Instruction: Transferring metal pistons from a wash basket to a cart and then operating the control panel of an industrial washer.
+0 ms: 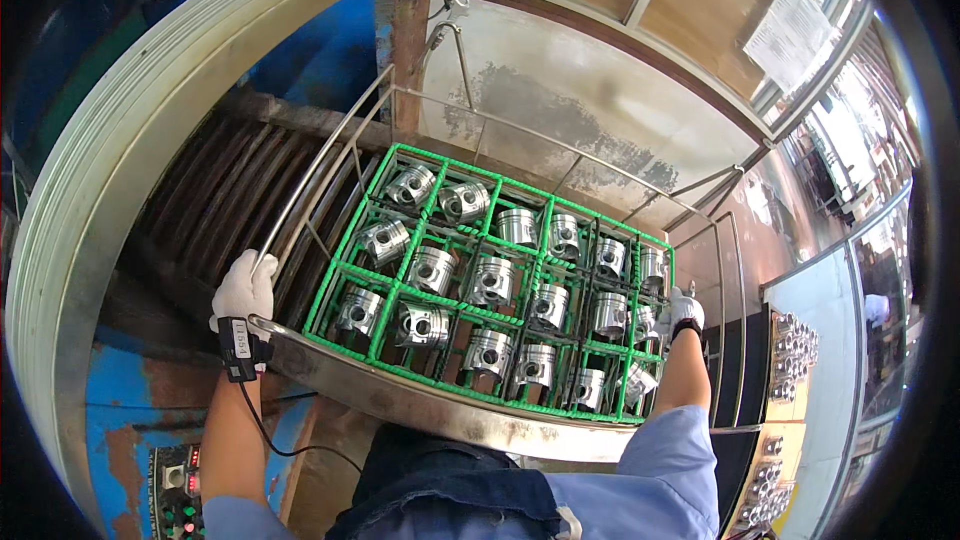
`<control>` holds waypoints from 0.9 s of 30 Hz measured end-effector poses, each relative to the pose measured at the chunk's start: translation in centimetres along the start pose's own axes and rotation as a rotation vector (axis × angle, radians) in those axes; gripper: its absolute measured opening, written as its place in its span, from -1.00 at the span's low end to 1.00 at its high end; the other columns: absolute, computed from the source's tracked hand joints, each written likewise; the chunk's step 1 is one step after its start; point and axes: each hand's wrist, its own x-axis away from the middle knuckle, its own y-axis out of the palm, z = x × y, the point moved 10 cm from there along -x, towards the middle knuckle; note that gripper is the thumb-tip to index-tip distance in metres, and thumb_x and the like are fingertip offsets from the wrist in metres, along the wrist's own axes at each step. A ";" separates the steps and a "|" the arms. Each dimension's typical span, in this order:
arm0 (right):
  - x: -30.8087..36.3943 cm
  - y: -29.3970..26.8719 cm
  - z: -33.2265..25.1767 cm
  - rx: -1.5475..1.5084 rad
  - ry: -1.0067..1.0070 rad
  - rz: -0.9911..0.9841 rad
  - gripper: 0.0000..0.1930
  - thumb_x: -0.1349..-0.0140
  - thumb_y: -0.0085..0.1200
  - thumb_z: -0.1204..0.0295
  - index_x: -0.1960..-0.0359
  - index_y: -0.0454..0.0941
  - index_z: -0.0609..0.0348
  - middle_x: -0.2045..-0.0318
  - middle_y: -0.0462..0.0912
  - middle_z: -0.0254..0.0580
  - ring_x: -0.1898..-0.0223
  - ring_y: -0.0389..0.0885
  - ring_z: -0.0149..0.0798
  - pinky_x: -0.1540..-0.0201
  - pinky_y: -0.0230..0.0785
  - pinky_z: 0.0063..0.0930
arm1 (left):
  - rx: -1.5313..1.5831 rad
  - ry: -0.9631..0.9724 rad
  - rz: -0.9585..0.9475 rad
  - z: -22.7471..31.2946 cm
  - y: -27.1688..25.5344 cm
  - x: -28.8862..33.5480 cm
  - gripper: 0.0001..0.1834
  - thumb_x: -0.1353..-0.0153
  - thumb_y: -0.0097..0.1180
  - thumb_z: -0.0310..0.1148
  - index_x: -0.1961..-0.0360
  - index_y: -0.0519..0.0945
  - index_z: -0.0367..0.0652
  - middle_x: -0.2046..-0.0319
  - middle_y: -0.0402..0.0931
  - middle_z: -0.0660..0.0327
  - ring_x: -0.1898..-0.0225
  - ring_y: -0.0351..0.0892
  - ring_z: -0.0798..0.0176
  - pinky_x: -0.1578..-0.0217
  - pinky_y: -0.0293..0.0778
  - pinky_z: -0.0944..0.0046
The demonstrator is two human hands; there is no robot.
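Observation:
A green-framed divided rack [500, 317] sits in a metal tray [450, 414] with raised wire rails. Its compartments hold several shiny metal pistons [494, 281], many of them tilted, with pin holes showing on some. My white-gloved left hand [243, 295] is closed around the tray's side rail [318, 178] at the near left corner. A black device with a cable is strapped at that wrist. At the rack's right edge, beside a piston [645, 323], is my gloved right hand [686, 309]; its fingers are partly hidden, and its grip does not show clearly.
Dark rollers [225, 205] lie left of the tray, under a curved metal frame [110, 210]. A stained panel [560, 90] stands behind. To the right, more pistons [793, 355] stand on a side surface. A control panel [178, 490] with lit buttons is at lower left.

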 end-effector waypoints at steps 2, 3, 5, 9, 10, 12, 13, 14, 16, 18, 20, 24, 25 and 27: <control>0.9 2.6 -4.5 -0.074 -0.108 -0.066 -0.52 -0.37 0.07 -0.08 0.01 0.68 0.05 0.37 0.74 -0.18 0.35 0.70 -0.29 0.27 0.54 -0.30 | -0.015 -0.028 -0.038 -0.3 0.3 -0.1 -0.70 -0.34 0.12 -0.10 0.26 0.61 -0.14 0.32 0.59 -0.07 0.21 0.60 -0.26 0.18 0.48 -0.09; 2.1 5.7 -6.9 -0.240 -0.076 -0.206 -0.52 -0.39 0.07 -0.08 0.00 0.68 0.05 0.37 0.73 -0.23 0.36 0.69 -0.32 0.28 0.53 -0.33 | -0.003 -0.004 -0.014 0.0 0.1 -0.1 -0.70 -0.33 0.11 -0.11 0.29 0.60 -0.14 0.34 0.59 -0.07 0.23 0.60 -0.25 0.19 0.48 -0.07; 6.7 13.2 -15.0 -0.716 -0.093 -0.586 -0.58 -0.35 0.21 -0.01 -0.06 0.68 -0.02 0.41 0.67 -0.40 0.41 0.58 -0.48 0.35 0.47 -0.43 | -0.028 -0.033 -0.061 -0.5 0.6 -0.1 -0.72 -0.33 0.13 -0.13 0.27 0.61 -0.14 0.33 0.60 -0.07 0.22 0.61 -0.25 0.20 0.49 -0.05; 19.0 22.5 -29.0 -0.723 -0.341 -1.026 -0.50 -0.47 0.13 0.15 -0.38 0.41 -0.06 0.48 0.65 -0.32 0.56 0.60 -0.26 0.41 0.60 -0.15 | -0.025 -0.010 0.031 -0.9 0.0 -0.1 -0.78 -0.32 0.17 -0.17 0.20 0.65 -0.08 0.19 0.69 0.02 0.09 0.64 -0.19 0.07 0.56 -0.04; 21.8 23.4 -30.4 -0.764 -0.393 -1.062 -0.69 -0.46 0.15 0.16 -0.08 0.55 0.01 0.55 0.59 -0.34 0.63 0.55 -0.30 0.53 0.55 -0.26 | -0.068 -0.002 0.008 -0.9 0.3 -0.1 -0.78 -0.33 0.16 -0.17 0.19 0.66 -0.07 0.17 0.70 0.05 0.08 0.65 -0.18 0.06 0.56 -0.05; 25.6 25.3 -32.9 -0.674 -0.410 -1.071 -0.66 -0.40 0.23 0.09 0.07 0.58 0.10 0.50 0.61 -0.26 0.66 0.56 -0.28 0.58 0.54 -0.33 | -0.086 -0.009 -0.016 -1.1 0.6 -0.2 -0.77 -0.34 0.14 -0.15 0.17 0.66 -0.06 0.15 0.70 0.06 0.08 0.65 -0.17 0.06 0.55 -0.07; 26.0 25.6 -33.0 -0.638 -0.358 -0.986 -0.63 -0.38 0.25 0.08 0.04 0.61 0.12 0.43 0.65 -0.23 0.61 0.58 -0.28 0.52 0.55 -0.35 | -0.092 -0.015 -0.024 -1.2 0.7 -0.3 -0.76 -0.34 0.13 -0.14 0.17 0.66 -0.05 0.15 0.70 0.06 0.08 0.65 -0.16 0.05 0.55 -0.08; 26.4 25.6 -33.0 -0.621 -0.326 -0.913 -0.59 -0.37 0.27 0.06 0.01 0.63 0.14 0.37 0.68 -0.19 0.57 0.60 -0.28 0.47 0.56 -0.37 | -0.096 0.006 -0.017 -1.0 0.6 -0.3 -0.75 -0.34 0.11 -0.13 0.16 0.65 -0.04 0.15 0.69 0.06 0.07 0.64 -0.17 0.05 0.54 -0.09; 29.6 25.7 -34.5 -0.509 -0.590 -0.925 -0.48 -0.36 0.29 0.09 -0.23 0.55 0.10 0.30 0.68 -0.16 0.51 0.58 -0.31 0.38 0.53 -0.43 | -0.122 0.004 -0.034 -0.9 0.6 -0.4 -0.73 -0.35 0.09 -0.10 0.16 0.65 -0.03 0.14 0.68 0.05 0.05 0.63 -0.18 0.04 0.52 -0.11; 33.1 27.0 -33.6 -0.390 -0.677 -1.151 -0.42 -0.33 0.33 0.16 -0.34 0.49 -0.01 0.43 0.63 -0.34 0.49 0.52 -0.32 0.35 0.47 -0.38 | -0.146 -0.044 -0.070 -1.1 0.8 -0.5 -0.68 -0.33 0.05 -0.03 0.15 0.64 -0.02 0.15 0.66 0.00 0.03 0.60 -0.22 0.02 0.48 -0.13; 33.1 26.5 -32.0 -0.470 -0.583 -1.186 -0.41 -0.33 0.33 0.19 -0.35 0.49 0.02 0.44 0.62 -0.42 0.48 0.53 -0.36 0.36 0.46 -0.38 | -0.175 -0.142 -0.117 -2.0 1.0 -0.5 -0.64 -0.32 0.04 0.02 0.15 0.64 -0.03 0.17 0.65 -0.03 0.04 0.59 -0.25 0.02 0.47 -0.14; 30.8 21.1 -27.2 -0.577 -0.550 -1.373 -0.45 -0.36 0.30 0.23 -0.33 0.48 0.11 0.49 0.54 -0.46 0.55 0.46 -0.46 0.52 0.37 -0.49 | -0.124 -0.090 -0.083 -1.5 0.7 -0.3 -0.62 -0.34 0.06 0.03 0.10 0.66 -0.02 0.10 0.66 -0.06 0.00 0.60 -0.26 -0.04 0.49 -0.11; 28.3 19.4 -25.2 -0.481 -0.521 -1.295 -0.49 -0.37 0.28 0.24 -0.29 0.50 0.14 0.48 0.54 -0.48 0.56 0.46 -0.47 0.52 0.38 -0.51 | -0.120 -0.056 -0.040 -1.2 0.4 -0.2 -0.62 -0.34 0.07 0.02 0.09 0.66 -0.03 0.11 0.66 -0.06 0.01 0.61 -0.26 -0.04 0.49 -0.11; 21.9 13.4 -19.8 -0.316 -0.459 -1.131 -0.50 -0.34 0.32 0.26 -0.25 0.52 0.16 0.43 0.58 -0.43 0.54 0.46 -0.50 0.51 0.37 -0.56 | -0.107 -0.022 0.026 -1.1 0.0 -0.2 -0.63 -0.35 0.09 -0.01 0.07 0.67 -0.03 0.11 0.65 -0.06 0.01 0.61 -0.25 -0.03 0.50 -0.10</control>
